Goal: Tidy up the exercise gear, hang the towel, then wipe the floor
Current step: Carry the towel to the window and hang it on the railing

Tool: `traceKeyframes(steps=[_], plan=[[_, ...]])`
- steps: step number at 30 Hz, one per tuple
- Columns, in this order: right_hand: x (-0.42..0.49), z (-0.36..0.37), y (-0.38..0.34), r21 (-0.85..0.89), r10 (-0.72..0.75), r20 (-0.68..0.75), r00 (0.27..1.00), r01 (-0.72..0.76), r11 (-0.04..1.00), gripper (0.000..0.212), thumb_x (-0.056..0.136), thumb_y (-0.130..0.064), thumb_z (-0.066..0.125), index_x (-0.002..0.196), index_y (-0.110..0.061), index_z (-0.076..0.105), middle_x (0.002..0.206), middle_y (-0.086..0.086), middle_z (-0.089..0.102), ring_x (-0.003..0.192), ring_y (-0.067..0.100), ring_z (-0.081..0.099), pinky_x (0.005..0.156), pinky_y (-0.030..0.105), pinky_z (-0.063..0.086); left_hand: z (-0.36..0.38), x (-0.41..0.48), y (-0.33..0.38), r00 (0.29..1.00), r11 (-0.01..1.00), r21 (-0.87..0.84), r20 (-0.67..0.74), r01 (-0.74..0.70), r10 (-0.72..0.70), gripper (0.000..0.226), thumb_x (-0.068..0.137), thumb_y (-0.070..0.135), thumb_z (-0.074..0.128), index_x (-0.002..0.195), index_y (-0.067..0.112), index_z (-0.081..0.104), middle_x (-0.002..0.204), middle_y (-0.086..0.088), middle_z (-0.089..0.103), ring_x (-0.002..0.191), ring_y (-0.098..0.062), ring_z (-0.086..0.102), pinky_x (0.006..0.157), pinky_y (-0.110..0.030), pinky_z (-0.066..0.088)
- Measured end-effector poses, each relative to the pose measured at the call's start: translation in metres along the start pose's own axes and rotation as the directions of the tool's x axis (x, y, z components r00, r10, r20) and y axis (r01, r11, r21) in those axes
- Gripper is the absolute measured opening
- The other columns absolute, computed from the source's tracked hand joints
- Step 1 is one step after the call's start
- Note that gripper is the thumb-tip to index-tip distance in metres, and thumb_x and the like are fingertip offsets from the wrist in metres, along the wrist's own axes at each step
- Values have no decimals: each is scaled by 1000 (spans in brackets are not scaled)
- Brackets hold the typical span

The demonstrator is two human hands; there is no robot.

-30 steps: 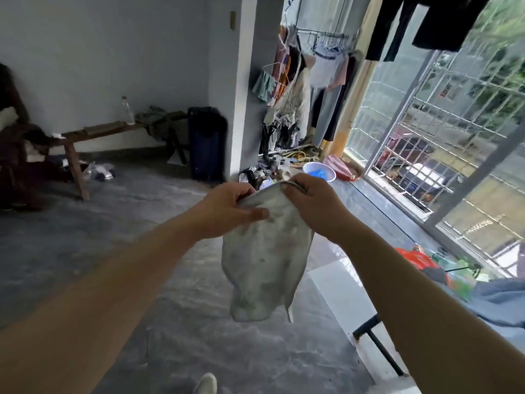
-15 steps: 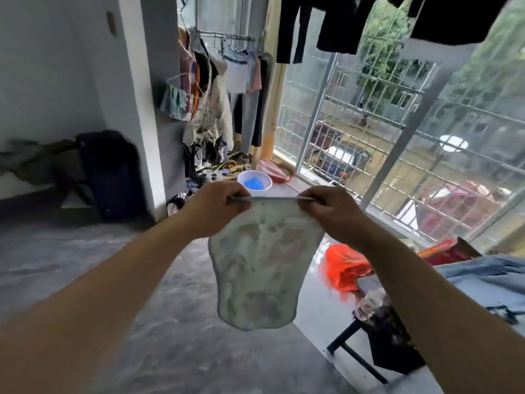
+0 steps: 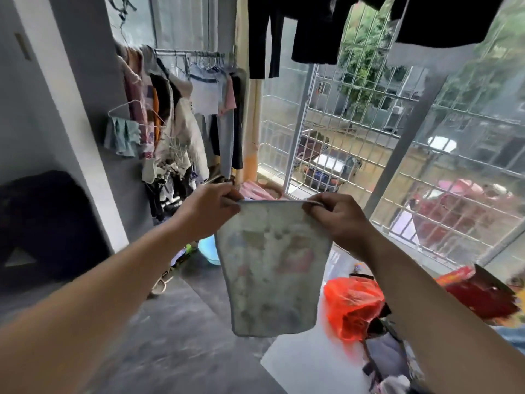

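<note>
A small pale towel (image 3: 272, 268) with a faded pattern hangs flat in front of me, stretched by its top edge. My left hand (image 3: 207, 209) pinches the top left corner and my right hand (image 3: 338, 217) pinches the top right corner. Both arms are stretched forward at about chest height. Above and ahead, dark clothes (image 3: 312, 29) hang from a line near the barred window (image 3: 355, 132). A clothes rail (image 3: 196, 54) crowded with garments and hangers stands against the wall at the left.
An orange plastic bag (image 3: 352, 302) and a red box (image 3: 480, 294) lie on clutter at the lower right. A blue basin (image 3: 207, 248) sits on the floor behind the towel. A dark suitcase (image 3: 45, 223) stands at the left by a white pillar (image 3: 71, 115).
The view has turned right and upward toward the window and the hanging clothes. My hands have spread apart along the towel's top edge, so it now hangs flat instead of bunched.
</note>
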State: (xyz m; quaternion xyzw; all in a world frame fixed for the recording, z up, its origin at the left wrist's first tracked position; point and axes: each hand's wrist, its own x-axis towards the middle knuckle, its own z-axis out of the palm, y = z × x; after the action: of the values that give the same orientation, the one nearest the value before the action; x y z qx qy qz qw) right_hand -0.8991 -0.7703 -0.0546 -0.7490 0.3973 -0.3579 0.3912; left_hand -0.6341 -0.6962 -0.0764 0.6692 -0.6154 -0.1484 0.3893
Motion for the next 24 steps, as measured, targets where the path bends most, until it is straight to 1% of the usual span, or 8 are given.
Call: traceKeyframes(steps=[2,5,8,11,16,18,20,24], plan=[[40,-12,7,-7,3,-18,1000,-3,1000,12,93,-19,68,84,-16,75,83,14,72,71,12,60,68,34,49,3,41,-2,999,1000,3,-34,-25,25,13,83,19,77,94,24,73,89,4,73,81,-13,68,75,-31,56],[95,-23,19,-19,3,-37,999,-4,1000,11,93,-20,68,86,-16,75,89,17,72,73,15,62,70,40,53,6,96,-11,996,997,9,-44,-76,76,15,82,20,79,97,20,75,87,7,71,77,1,63,62,-8,45],[152,-29,35,-30,15,-40,999,-17,999,11,93,-23,68,86,-16,73,82,10,71,73,15,62,70,42,55,10,159,-28,995,996,-8,-44,-91,91,16,81,21,80,96,19,75,85,8,72,79,-1,66,67,-14,49],[208,-27,51,-22,39,-87,995,-41,999,11,93,-22,68,87,-14,73,78,2,69,70,12,61,68,36,53,16,226,-50,991,991,-20,-40,-131,130,9,82,20,79,89,18,73,75,16,66,69,15,60,60,-5,43],[294,-17,66,-36,88,-161,983,-95,995,14,94,-19,67,82,-12,72,72,-4,67,62,5,59,58,23,50,27,334,-86,977,974,-74,-24,-215,214,6,83,16,78,87,14,74,71,12,65,65,16,58,59,-7,42],[326,-19,67,-44,113,-205,972,-124,991,14,94,-18,67,82,-12,72,72,-3,68,63,7,59,59,23,50,29,377,-98,969,967,-74,-5,-245,245,8,82,18,79,88,14,75,74,8,69,69,6,62,62,-10,44],[363,-25,67,-47,123,-258,958,-140,989,12,93,-18,68,83,-12,73,72,-3,69,64,7,60,60,23,50,33,429,-106,957,956,-38,6,-290,291,11,81,25,80,87,18,74,78,8,67,68,-5,61,65,-25,47],[426,-45,77,-46,136,-329,935,-159,986,13,92,-22,70,82,-15,75,74,-2,71,67,10,62,66,30,51,54,518,-108,936,935,-33,-39,-352,351,18,81,35,78,82,19,71,83,5,62,63,-5,51,63,-27,40]])
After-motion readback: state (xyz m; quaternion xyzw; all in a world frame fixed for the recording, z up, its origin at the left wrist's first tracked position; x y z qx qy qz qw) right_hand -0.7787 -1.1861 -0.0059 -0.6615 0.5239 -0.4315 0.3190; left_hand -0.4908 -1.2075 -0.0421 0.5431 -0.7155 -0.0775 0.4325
